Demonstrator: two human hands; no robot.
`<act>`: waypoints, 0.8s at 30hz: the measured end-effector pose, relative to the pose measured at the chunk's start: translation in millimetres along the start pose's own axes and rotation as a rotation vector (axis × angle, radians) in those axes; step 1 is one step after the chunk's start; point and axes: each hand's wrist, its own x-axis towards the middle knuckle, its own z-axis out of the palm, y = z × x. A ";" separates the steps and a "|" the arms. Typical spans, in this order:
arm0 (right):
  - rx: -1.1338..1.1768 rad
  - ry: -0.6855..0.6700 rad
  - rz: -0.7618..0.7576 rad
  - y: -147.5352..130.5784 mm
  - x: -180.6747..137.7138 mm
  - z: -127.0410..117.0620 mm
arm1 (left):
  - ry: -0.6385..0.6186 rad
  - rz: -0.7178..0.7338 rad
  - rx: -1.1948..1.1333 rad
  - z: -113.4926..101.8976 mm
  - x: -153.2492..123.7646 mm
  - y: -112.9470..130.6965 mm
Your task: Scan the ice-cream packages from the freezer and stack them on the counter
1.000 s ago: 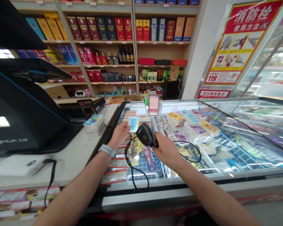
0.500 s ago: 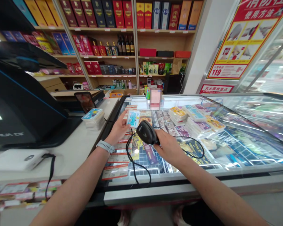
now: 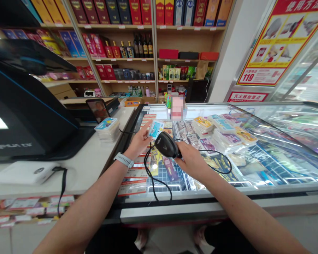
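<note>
My left hand (image 3: 140, 141), with a pale watch strap on the wrist, is closed on the edge of a small flat plastic box (image 3: 155, 129) with a blue and white label. My right hand (image 3: 190, 159) grips a black barcode scanner (image 3: 166, 145) by its handle, which the fingers mostly hide. The scanner's head is close to the box's lower right corner and overlaps it in view. A black cable (image 3: 151, 173) loops below the scanner over the freezer's glass top. Both hands are above the chest freezer (image 3: 175, 212).
Similar boxes are stacked on the counter (image 3: 107, 129) at left, and more packs (image 3: 222, 128) sit on the glass at right. A black checkout terminal (image 3: 29, 113), a phone (image 3: 98, 110) and a white device (image 3: 23, 173) stand left. Shelves with boxes and bottles (image 3: 143, 46) line the back.
The view has shifted slightly, so most things sit a little further right and higher. The box is tilted somewhat differently beside the scanner. Both hands keep their holds.
</note>
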 end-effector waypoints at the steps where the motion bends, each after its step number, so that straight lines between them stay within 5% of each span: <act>1: -0.003 0.003 -0.007 0.1 0.3 0.2 | 0.004 0.002 0.005 -0.1 -0.1 0.5; 24: -0.049 -0.006 -0.027 -1.6 2.1 1.4 | 0.030 0.000 0.053 -0.6 0.2 5.1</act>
